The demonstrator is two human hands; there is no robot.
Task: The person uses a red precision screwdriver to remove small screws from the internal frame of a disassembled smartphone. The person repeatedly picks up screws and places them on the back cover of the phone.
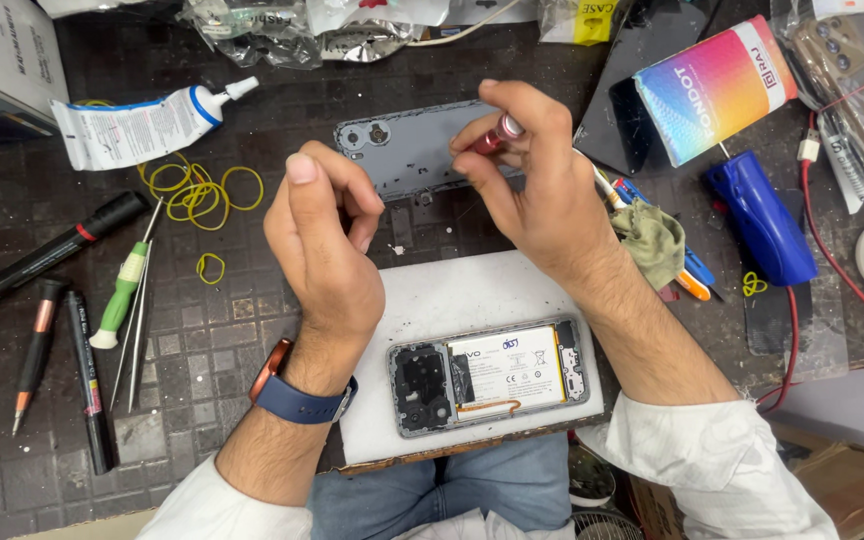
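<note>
At the bottom centre of the frame I note an opened phone, its battery and inner parts exposed, lying on a white pad at the near edge of the dark gridded surface. Just above it, left of centre, I see the left hand, wrist banded by a blue-strapped watch; its fingers are curled inward and half closed, and I see nothing held in them. To the upper right of centre, the right hand is pinched shut around a small red-and-silver screwdriver, held over the grey back cover that lies flat on the surface beyond the pad. Further out, at upper left, I record a white glue tube and yellow rubber bands; at far left, a green-handled screwdriver; at right, a blue tool and a multicoloured box.
</note>
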